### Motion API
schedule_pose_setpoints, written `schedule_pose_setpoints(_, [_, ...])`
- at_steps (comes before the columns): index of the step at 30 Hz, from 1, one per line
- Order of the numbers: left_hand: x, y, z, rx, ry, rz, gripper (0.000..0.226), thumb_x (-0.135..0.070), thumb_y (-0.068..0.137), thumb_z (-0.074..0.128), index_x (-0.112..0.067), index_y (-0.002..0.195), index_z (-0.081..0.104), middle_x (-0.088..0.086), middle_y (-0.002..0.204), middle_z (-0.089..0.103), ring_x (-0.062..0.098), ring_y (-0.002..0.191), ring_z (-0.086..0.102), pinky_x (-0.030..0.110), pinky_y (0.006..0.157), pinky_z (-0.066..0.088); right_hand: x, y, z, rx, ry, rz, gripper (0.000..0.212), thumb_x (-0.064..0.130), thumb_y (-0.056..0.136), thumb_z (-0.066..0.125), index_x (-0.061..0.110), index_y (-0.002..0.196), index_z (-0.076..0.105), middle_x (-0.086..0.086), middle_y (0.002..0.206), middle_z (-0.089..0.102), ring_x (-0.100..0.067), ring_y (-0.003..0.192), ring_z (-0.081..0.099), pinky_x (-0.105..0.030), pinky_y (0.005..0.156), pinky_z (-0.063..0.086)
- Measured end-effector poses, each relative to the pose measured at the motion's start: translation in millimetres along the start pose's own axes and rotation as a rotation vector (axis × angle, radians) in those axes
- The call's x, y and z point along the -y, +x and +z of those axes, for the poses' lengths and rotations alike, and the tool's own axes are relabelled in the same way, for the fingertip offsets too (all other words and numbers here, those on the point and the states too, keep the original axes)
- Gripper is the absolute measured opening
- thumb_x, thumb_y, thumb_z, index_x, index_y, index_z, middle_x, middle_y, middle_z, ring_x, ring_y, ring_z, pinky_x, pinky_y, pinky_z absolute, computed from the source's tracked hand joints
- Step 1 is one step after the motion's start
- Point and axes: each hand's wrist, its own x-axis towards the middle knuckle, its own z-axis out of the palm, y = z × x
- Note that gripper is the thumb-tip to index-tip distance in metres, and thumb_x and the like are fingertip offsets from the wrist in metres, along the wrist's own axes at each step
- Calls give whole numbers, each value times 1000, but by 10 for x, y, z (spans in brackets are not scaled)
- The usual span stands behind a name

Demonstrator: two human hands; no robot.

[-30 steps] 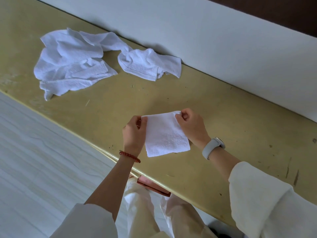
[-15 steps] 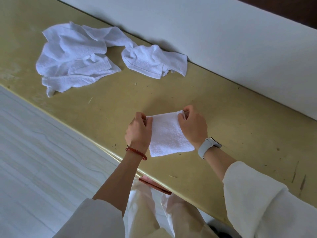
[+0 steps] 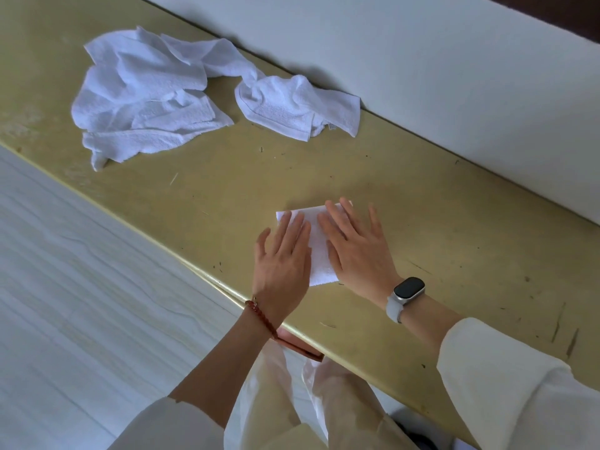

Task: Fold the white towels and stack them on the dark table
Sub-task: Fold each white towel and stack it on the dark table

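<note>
A small folded white towel (image 3: 316, 251) lies flat on the yellow-green table (image 3: 422, 241), near its front edge. My left hand (image 3: 282, 261) presses down on the towel's left side with straight fingers. My right hand (image 3: 357, 251) lies flat on its right side, fingers spread. Most of the towel is hidden under my palms. A heap of crumpled white towels (image 3: 143, 95) sits at the far left of the table, and one more rumpled towel (image 3: 298, 105) lies beside it against the wall.
A pale wall (image 3: 422, 76) runs along the table's far edge. The light floor (image 3: 81, 303) lies below the near edge. A reddish flat object (image 3: 300, 347) pokes out under the table edge by my legs.
Both hands let go of the towel's top corners and now press flat on it. The towel has come down onto the table.
</note>
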Motion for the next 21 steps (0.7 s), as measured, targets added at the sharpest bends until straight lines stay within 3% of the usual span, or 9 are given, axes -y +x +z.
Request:
schedule_pose_setpoints(5, [139, -82, 80, 205, 90, 17, 54, -36, 98, 19, -7, 141, 32, 8, 149, 30, 23, 139, 26, 50, 109, 22, -109, -37, 94, 168, -33, 3, 52, 37, 92, 28, 21, 141, 36, -2, 150, 33, -23, 138, 31, -61, 106, 21])
schedule_pose_setpoints(8, [192, -84, 56, 260, 135, 40, 59, -45, 97, 13, -10, 144, 25, 6, 151, 26, 21, 140, 23, 51, 109, 21, -147, -41, 114, 188, -34, -3, 53, 40, 93, 27, 25, 144, 28, 0, 153, 26, -20, 141, 20, -61, 108, 16])
schedule_pose_setpoints(11, [178, -69, 28, 269, 141, 27, 60, -45, 97, 14, -10, 143, 28, 6, 151, 28, 21, 139, 26, 52, 108, 22, -135, -14, 84, 189, 27, 5, 52, 38, 93, 26, 23, 143, 29, -2, 153, 26, -20, 140, 16, -62, 106, 19])
schedule_pose_setpoints(13, [155, -67, 28, 257, 132, 15, 58, -43, 97, 17, -10, 142, 31, 6, 150, 30, 22, 139, 28, 52, 108, 24, -135, -25, 40, 90, 148, 19, 48, 32, 93, 29, 16, 138, 39, -9, 148, 34, -22, 137, 23, -59, 105, 24])
schedule_pose_setpoints(15, [143, -66, 35, 247, 122, 6, 57, -42, 97, 19, -10, 143, 30, 6, 151, 29, 22, 139, 28, 52, 108, 25, -111, -57, -43, -77, 304, 179, 42, 25, 92, 35, 9, 128, 48, -14, 137, 48, -27, 127, 39, -49, 103, 34])
schedule_pose_setpoints(17, [143, -69, 46, 240, 114, 3, 57, -42, 96, 22, -11, 144, 27, 5, 151, 27, 21, 140, 26, 53, 108, 25, -62, -83, -127, -197, 383, 467, 30, 20, 90, 45, 6, 115, 56, -14, 115, 59, -32, 107, 52, -43, 91, 44])
schedule_pose_setpoints(19, [144, -73, 47, 234, 114, 1, 58, -42, 96, 23, -11, 144, 26, 5, 152, 27, 21, 140, 26, 53, 108, 26, -4, -66, -153, -123, 357, 703, 25, 26, 90, 51, 8, 105, 60, -10, 102, 61, -30, 98, 51, -39, 84, 40])
schedule_pose_setpoints(21, [143, -75, 47, 231, 112, 1, 57, -42, 96, 21, -11, 144, 26, 5, 151, 27, 21, 140, 26, 53, 108, 26, 42, -39, -150, -12, 300, 762, 26, 34, 90, 50, 12, 98, 60, -5, 98, 61, -26, 97, 49, -36, 83, 37])
